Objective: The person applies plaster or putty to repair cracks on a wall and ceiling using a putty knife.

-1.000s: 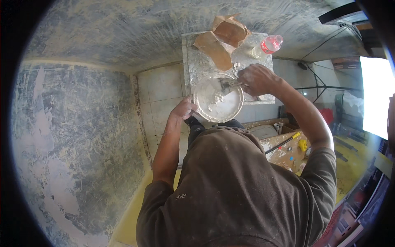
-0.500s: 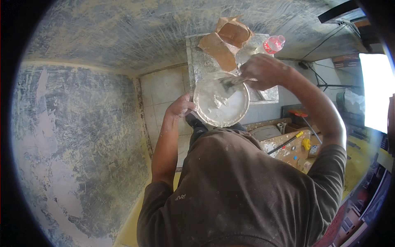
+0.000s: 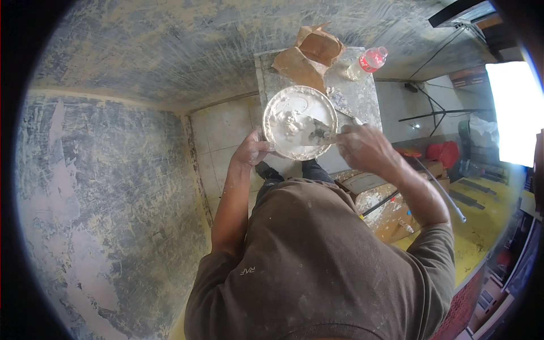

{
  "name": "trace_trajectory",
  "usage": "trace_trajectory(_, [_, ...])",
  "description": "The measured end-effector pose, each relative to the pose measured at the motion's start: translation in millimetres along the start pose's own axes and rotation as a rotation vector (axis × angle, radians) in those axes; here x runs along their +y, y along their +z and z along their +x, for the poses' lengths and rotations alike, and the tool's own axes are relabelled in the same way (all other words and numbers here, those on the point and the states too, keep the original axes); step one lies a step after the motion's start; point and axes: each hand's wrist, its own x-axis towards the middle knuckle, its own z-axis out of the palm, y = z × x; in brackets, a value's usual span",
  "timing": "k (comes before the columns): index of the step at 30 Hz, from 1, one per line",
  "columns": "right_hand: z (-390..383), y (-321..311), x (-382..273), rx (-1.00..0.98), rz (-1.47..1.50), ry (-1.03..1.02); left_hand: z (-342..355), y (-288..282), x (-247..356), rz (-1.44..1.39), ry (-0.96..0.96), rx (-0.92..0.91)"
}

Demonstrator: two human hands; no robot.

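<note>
My left hand [image 3: 253, 149] grips the left rim of a round white bucket [image 3: 265, 122], its thumb over the edge. Inside the bucket lies lumpy white plaster [image 3: 290, 123], partly heaped in the middle. From the right, my right hand [image 3: 365, 148] is closed round a putty knife [image 3: 321, 135], whose blade is in the plaster near the bucket's right side. Just beyond the bucket, on a stained board [image 3: 360, 90], stand a torn brown paper bag [image 3: 309, 59] and a plastic bottle [image 3: 367, 64] with a red label. Another plaster-smeared scraper [image 3: 340, 103] lies on the board beside the bucket.
A patchy, scraped wall [image 3: 113, 209] rises on the left and continues across the far side. To the right are a thin black metal stand [image 3: 435, 110], a red container [image 3: 443, 153] and a long-handled tool [image 3: 439, 184]. Splattered cardboard [image 3: 374, 207] lies by my right side.
My right hand has come down and nearer with the putty knife, from the bucket's far right to its right side. The bucket sits slightly farther up in view, and the plaster looks more heaped.
</note>
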Motion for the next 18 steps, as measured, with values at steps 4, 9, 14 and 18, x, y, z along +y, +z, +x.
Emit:
trace_trajectory(4, [16.8,14.4,-17.8,-0.022,-0.007,0.105,2.1,-7.1,-12.9,0.024,0.006,-0.028])
trace_trajectory(9, [-0.7,9.6,-20.5,0.003,0.003,0.129,-4.9,-6.4,-13.4,-0.026,0.083,-0.001])
trace_trajectory(14, [24.1,3.0,-32.3,0.023,-0.087,0.107,0.4,4.2,-11.7,-0.012,-0.006,-0.064])
trace_trajectory(18, [19.6,-28.4,-40.3,0.044,-0.062,0.089,-5.7,20.4,-6.3,-0.009,-0.002,-0.055])
